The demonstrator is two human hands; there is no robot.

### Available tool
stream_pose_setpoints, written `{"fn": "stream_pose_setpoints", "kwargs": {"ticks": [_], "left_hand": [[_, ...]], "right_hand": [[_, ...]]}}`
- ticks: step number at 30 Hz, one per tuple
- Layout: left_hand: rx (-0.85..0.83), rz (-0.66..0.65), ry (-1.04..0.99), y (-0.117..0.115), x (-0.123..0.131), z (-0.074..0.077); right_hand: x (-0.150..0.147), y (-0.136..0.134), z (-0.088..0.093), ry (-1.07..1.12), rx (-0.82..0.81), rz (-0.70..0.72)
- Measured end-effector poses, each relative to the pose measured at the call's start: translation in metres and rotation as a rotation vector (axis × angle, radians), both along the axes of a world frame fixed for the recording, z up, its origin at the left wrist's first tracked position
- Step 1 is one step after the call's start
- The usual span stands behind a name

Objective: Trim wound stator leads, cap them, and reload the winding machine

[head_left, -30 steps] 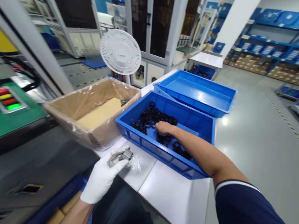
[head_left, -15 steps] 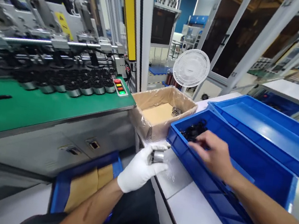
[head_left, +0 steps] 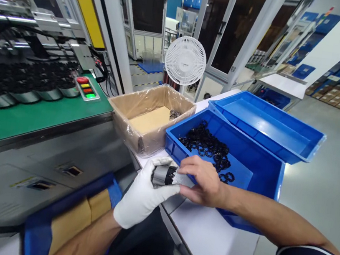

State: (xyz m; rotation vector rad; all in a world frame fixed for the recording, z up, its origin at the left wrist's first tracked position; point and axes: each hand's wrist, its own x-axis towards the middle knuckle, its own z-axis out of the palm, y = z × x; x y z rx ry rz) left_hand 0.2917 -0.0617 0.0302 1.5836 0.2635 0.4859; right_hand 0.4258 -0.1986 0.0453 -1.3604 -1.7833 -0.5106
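Observation:
My left hand (head_left: 143, 195), in a white glove, wraps round a silver metal cylinder (head_left: 160, 175) that looks like a motor stator core. On the cylinder's right end sits a black toothed plastic ring (head_left: 170, 175). My bare right hand (head_left: 203, 182) meets it from the right, thumb and fingers at the ring's edge. Whether the ring is fully seated cannot be seen. Many similar black rings (head_left: 205, 143) lie loose in the blue bin (head_left: 260, 157) just beyond my right hand.
A plastic-lined carton (head_left: 125, 127) with a few metal parts stands left of the bin. Another blue tray (head_left: 283, 131) lies behind it. At left, cylinders with black ends (head_left: 29, 96) stand on a green machine table (head_left: 51, 117), beside a button box (head_left: 87, 87). A white fan (head_left: 185, 60) stands behind.
My right hand has come out of the blue bin to the cylinder in my left hand. A black ring now shows on the cylinder's end. The view has turned right.

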Motion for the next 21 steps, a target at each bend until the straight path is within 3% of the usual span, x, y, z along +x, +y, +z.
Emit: {"fn": "stream_pose_setpoints", "kwargs": {"ticks": [10, 21], "left_hand": [[-0.198, -0.131, 0.100, 0.0033, -0.0001, 0.0030], [-0.192, -0.129, 0.084, 0.0001, -0.0007, 0.0025]], "right_hand": [[0.0017, -0.0019, 0.0015, -0.116, -0.007, 0.000], [-0.0009, -0.0031, 0.0000, -0.151, -0.024, -0.003]]}}
